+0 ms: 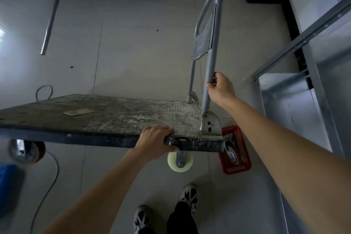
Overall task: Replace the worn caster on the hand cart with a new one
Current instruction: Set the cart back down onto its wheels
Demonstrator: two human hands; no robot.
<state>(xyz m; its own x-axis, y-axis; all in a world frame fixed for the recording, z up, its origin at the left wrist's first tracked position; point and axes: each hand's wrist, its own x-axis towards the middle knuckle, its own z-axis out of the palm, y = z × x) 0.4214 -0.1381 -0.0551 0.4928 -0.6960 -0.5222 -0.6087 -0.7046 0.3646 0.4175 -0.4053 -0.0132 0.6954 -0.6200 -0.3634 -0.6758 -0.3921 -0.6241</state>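
A: Caster point(180, 160), the pale one, sat under the hand cart point(114, 116) near its edge, at about six o'clock of the deck; a darker wheel point(232, 153) hung at four o'clock over a red basket point(241, 150).

B: And the hands?

A: The left hand point(154, 141) clasped the deck's edge; the right hand point(221, 86) was wrapped round the handle post point(210, 74). I judged the cart was being tipped or positioned.

B: Next?

A: Probably laying it over to expose the mounting plate; which caster was worn, I couldn't tell.

One head-worn camera looks steeply down, close over the cart deck point(106, 114) and floor point(133, 53).
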